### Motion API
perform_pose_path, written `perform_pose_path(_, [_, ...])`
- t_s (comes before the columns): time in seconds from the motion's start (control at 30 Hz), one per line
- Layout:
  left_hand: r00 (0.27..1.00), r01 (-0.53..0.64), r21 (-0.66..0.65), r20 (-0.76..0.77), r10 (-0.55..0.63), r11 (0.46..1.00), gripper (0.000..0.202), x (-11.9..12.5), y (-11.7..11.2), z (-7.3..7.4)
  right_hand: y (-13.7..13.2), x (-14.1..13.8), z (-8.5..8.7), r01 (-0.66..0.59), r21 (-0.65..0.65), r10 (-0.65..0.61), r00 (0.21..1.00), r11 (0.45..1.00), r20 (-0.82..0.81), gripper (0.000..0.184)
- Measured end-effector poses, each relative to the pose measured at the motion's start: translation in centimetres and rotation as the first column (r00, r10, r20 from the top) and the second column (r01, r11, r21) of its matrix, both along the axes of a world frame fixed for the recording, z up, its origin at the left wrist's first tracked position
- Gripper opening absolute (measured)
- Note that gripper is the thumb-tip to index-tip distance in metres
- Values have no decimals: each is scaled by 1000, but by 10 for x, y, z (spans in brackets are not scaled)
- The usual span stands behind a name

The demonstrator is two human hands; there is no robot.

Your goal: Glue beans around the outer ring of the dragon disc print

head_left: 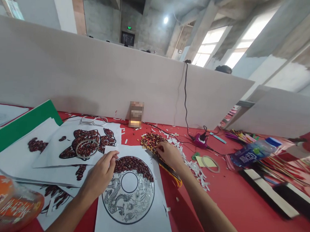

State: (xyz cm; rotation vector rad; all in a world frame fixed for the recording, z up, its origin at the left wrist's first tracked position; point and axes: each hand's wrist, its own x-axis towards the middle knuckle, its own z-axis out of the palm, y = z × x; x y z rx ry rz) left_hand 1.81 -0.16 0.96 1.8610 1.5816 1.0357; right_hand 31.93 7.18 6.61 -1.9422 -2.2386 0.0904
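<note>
A printed sheet point(136, 231) lies before me, showing a round dragon drawing. Dark red beans point(133, 164) cover the upper band of its circle. My left hand point(105, 167) rests at the sheet's upper left edge, beside the beans. Its fingers are curled together; whether anything is between them is hidden. At the loose pile of red and yellow beans point(150, 139), my right hand point(168, 153) has its fingertips pinched together, and I cannot make out what they hold. Beneath this hand lies a long dark object point(169, 168) with yellow-orange strands.
Bean-covered pictures point(89, 139) and a green board point(49, 110) are on the left, with an orange-labelled jar point(8, 203) in front. White paper scraps point(199, 172), a purple power adapter point(201, 139) with cables and a plastic bottle point(258, 151) lie to the right. A white partition point(93, 80) stands behind.
</note>
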Motion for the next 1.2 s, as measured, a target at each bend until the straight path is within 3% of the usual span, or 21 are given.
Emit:
perform_pose_path(0.3, [1000,12,-27,3,-12,1000,34,0,0,3,16,-20,3,2,-80,5,997,997,77,12])
perform_pose_path(0.5, [1000,16,-6,3,-16,1000,35,0,0,1,15,-24,12,10,-60,-7,999,998,45,17])
perform_pose_path(0.63, [1000,16,-25,9,-16,1000,35,0,1,-1,-6,-31,14,-25,-11,24,998,1000,-62,15])
perform_pose_path(0.7, [1000,18,-26,8,-18,999,34,0,1,-1,-25,-39,9,-88,-7,85,976,996,-199,14])
perform_pose_path(0.8, [1000,17,-26,6,-17,1000,34,0,0,1,-55,-56,-4,-185,-16,157,873,983,-461,11])
perform_pose_path(0.87, [1000,20,-30,9,-20,999,34,-1,0,2,-71,-68,-12,-195,-15,157,830,981,-535,12])
perform_pose_path(1.0, [1000,19,-34,5,-19,999,34,-1,0,1,-86,-84,-20,-167,41,166,860,985,-483,12])
perform_pose_path(1.2, [1000,20,-12,-2,-20,1000,34,-1,2,-1,-89,-91,-21,-141,66,155,939,988,-307,9])
